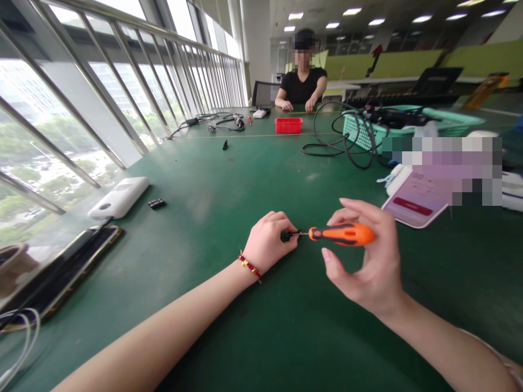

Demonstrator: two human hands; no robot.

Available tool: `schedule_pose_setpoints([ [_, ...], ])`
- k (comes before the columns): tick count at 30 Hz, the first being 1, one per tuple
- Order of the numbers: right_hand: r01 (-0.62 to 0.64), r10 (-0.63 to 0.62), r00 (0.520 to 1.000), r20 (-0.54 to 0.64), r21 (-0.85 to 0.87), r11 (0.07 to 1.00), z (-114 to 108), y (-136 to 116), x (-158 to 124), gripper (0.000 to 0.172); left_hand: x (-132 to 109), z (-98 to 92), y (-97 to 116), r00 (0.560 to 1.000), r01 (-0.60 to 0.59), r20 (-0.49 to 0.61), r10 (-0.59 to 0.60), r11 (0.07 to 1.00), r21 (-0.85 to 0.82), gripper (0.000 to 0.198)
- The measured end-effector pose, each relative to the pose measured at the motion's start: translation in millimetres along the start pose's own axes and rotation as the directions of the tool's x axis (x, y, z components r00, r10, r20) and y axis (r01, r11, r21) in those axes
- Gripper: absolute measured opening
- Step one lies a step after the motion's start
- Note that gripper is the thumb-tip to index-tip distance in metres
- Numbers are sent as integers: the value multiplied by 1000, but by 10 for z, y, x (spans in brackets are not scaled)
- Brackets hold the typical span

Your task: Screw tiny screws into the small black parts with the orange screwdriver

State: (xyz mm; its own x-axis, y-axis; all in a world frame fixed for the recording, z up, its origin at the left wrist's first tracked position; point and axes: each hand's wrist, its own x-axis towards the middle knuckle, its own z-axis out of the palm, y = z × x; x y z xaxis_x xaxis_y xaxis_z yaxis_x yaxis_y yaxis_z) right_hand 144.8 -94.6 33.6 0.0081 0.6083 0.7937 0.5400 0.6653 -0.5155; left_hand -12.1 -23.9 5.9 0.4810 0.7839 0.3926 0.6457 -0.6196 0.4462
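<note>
An orange and black screwdriver [345, 234] lies level above the table, its thin shaft pointing left. My right hand [378, 256] is loosely around its handle, with the handle's butt against the inside of the hand. The thumb stands off the handle, and the forefinger arches above it. My left hand [272, 239], with a red beaded bracelet [249, 265] at the wrist, is closed on a small black part [288, 236]. The shaft's tip meets this part at the fingertips. Fingers cover most of the part, so its kind cannot be made out.
On the left are a white power bank [120, 197], a small black piece [157, 203] and a dark phone [81, 267]. A red bin [289, 126], cables [229, 121] and a seated person [303, 81] are farther back. Right are a green basket [359, 133] and a lit phone [417, 204].
</note>
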Motion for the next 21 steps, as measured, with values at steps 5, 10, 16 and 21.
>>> schedule_pose_setpoints([
  [5, -27, 38, 989, 146, -75, 997, -32, 0, -8, 36, 1, 0, -5, 1000, -9, 1, 9, 1000, -9, 6],
  [10, 87, -80, 986, 143, -45, 995, -42, 3, -6, 25, 2, 2, -2, 1000, -3, -2, 3, 1000, 5, 4],
  [16, 171, -171, 985, 37, 16, 985, -62, 48, 10, 25, 7, -4, -32, 1000, 27, -3, -27, 1000, 8, 7],
  [21, 218, -225, 973, -46, -114, 969, -88, 182, 60, 31, 33, -50, -150, 995, 101, -4, -101, 994, -38, 9],
])
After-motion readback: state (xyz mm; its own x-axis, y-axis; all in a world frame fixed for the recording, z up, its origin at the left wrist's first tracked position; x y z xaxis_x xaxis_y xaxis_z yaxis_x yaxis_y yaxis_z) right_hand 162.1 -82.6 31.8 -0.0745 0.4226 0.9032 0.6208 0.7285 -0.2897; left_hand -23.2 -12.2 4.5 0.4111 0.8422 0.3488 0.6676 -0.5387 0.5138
